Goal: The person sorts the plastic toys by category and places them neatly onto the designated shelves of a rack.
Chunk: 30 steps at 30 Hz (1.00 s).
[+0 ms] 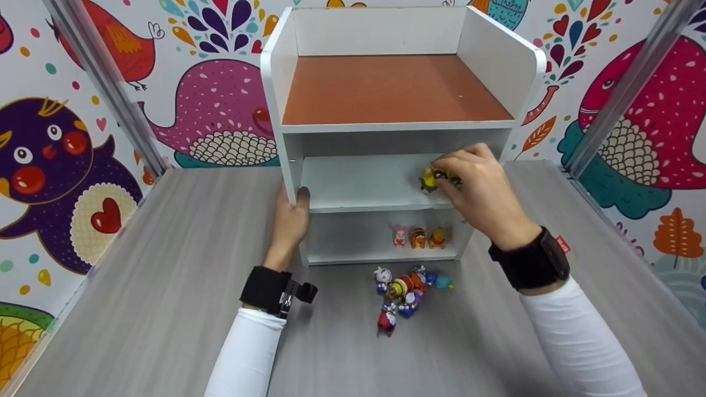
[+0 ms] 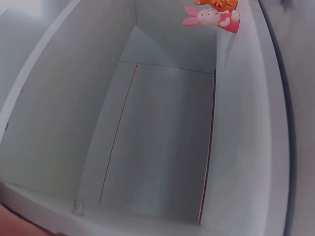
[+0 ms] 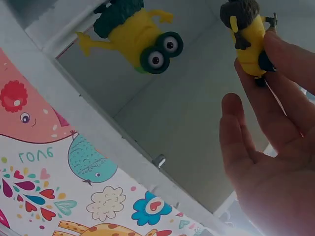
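Note:
My right hand [image 1: 482, 193] pinches a yellow minion figure [image 3: 248, 46] between thumb and fingers, over the middle shelf [image 1: 364, 179] of a white shelf unit. A second minion figure [image 3: 138, 39] with big round goggles stands nearer the unit's right side panel; in the head view my fingers partly hide it. My left hand [image 1: 291, 220] grips the front edge of the left side panel [image 1: 281, 138], thumb on the inner side. On the bottom shelf [image 1: 347, 240] stand a pink piglet figure [image 1: 400, 236], a striped tiger figure [image 1: 418, 237] and a yellow bear figure [image 1: 437, 237].
Several small cartoon figures [image 1: 405, 289] lie in a loose pile on the grey tabletop [image 1: 342, 347] before the unit. The brown top shelf [image 1: 391, 88] has raised white sides. Patterned walls [image 1: 220, 110] with metal posts [image 1: 105, 82] stand behind and at both sides.

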Each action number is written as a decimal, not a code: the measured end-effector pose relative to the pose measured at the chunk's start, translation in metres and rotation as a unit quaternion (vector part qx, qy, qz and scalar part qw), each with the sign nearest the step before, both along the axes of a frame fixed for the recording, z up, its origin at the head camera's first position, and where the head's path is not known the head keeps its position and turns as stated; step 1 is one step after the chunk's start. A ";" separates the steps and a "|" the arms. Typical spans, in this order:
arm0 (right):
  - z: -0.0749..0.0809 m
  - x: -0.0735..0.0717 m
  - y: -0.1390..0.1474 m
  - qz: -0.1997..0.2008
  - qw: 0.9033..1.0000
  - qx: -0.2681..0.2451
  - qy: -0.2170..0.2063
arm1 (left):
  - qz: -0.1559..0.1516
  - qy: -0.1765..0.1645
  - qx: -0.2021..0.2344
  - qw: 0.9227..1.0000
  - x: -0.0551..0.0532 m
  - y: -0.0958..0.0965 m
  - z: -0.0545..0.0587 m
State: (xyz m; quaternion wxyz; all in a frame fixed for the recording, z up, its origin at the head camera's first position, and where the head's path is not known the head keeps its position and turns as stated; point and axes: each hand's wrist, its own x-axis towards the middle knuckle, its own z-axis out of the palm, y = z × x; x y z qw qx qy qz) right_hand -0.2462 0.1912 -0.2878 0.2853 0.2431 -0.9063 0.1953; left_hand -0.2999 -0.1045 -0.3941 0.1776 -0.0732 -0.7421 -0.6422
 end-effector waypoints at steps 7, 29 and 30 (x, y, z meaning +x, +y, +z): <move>0.002 -0.016 -0.005 0.014 0.999 0.044 0.004 | 0.002 0.008 -0.005 1.000 -0.002 0.000 0.000; -0.009 -0.033 -0.007 -0.033 0.995 0.095 -0.023 | 0.008 -0.008 -0.009 1.000 -0.001 0.000 -0.001; -0.009 -0.033 -0.007 -0.033 0.995 0.095 -0.022 | 0.011 -0.011 -0.007 1.000 -0.001 0.000 0.000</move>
